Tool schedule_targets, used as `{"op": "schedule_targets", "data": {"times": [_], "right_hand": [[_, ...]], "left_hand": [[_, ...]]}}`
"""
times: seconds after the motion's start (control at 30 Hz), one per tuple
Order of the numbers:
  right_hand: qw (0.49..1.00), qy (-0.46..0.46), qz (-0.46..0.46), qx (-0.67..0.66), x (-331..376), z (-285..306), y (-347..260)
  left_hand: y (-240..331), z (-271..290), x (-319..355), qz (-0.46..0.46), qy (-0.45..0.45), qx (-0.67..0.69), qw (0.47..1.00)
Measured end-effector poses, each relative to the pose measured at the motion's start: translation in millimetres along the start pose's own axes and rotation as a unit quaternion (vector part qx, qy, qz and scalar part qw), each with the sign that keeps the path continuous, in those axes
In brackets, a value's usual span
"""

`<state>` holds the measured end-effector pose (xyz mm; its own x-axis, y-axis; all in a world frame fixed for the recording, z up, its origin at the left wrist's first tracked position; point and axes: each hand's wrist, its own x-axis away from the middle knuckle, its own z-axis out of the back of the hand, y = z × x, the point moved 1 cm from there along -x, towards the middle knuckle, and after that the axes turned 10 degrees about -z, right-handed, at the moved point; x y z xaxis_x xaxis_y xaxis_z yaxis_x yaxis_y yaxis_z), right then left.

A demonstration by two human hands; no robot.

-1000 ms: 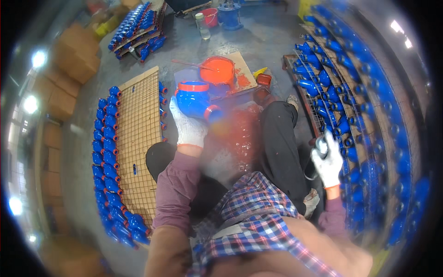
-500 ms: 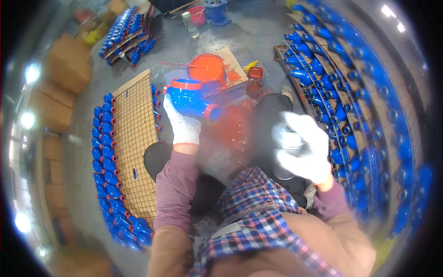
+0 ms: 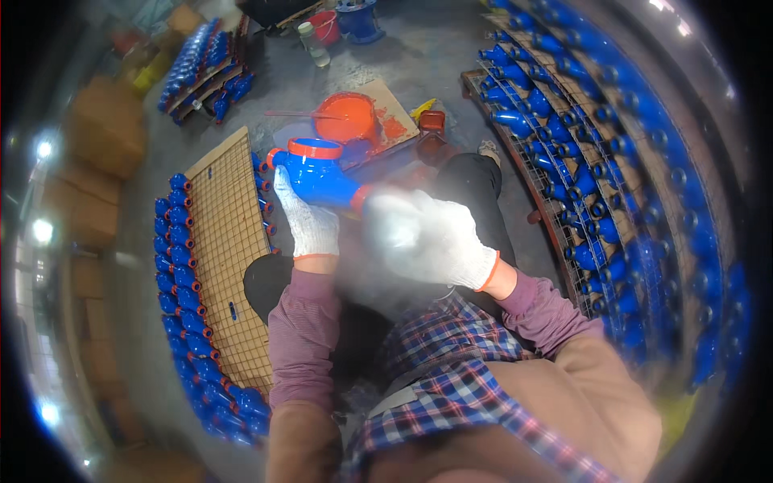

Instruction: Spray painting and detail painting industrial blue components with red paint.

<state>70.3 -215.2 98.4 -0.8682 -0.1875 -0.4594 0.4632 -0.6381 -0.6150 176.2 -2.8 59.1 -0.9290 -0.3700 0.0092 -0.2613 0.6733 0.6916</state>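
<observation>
My left hand (image 3: 309,219), in a white knit glove, holds up a blue valve body (image 3: 318,174) with an orange-painted rim on top and an orange end at its right. My right hand (image 3: 427,236), also gloved and blurred by motion, is at the orange right end of the same valve body, with fingers curled; whether it holds a small thing is hidden. Beyond the valve body stands an orange paint bucket (image 3: 346,117) on a stained cardboard sheet (image 3: 394,113).
A wire mesh rack (image 3: 233,266) lies to my left, edged with several blue valve bodies (image 3: 181,298). Racks with many more blue bodies (image 3: 588,161) fill the right side. Cardboard boxes (image 3: 105,129) stand at far left. A red bucket (image 3: 325,26) and bottle (image 3: 312,42) sit beyond.
My right hand has swung from the rack at the right across to the valve body's right end. My left hand kept hold of the valve body, tilting it slightly.
</observation>
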Motion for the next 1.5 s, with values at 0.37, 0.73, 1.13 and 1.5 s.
{"op": "schedule_targets", "data": {"times": [0.37, 0.73, 1.13, 1.5], "right_hand": [[0.992, 0.122, -0.017, -0.004, 27, 98, 10], [0.842, 0.008, -0.464, 0.274, 253, 72, 202], [0.900, 0.230, -0.292, 0.225, 210, 86, 170], [0.998, -0.004, 0.018, -0.054, -39, -43, 13]], "left_hand": [[7, 5, -2, 0.066, -0.005, 0.043, 0.997], [6, 23, -11, 0.096, -0.011, 0.036, 0.995], [3, 27, 0, 0.168, -0.014, 0.159, 0.973], [-8, 13, 0, 0.198, -0.076, 0.240, 0.948]]}}
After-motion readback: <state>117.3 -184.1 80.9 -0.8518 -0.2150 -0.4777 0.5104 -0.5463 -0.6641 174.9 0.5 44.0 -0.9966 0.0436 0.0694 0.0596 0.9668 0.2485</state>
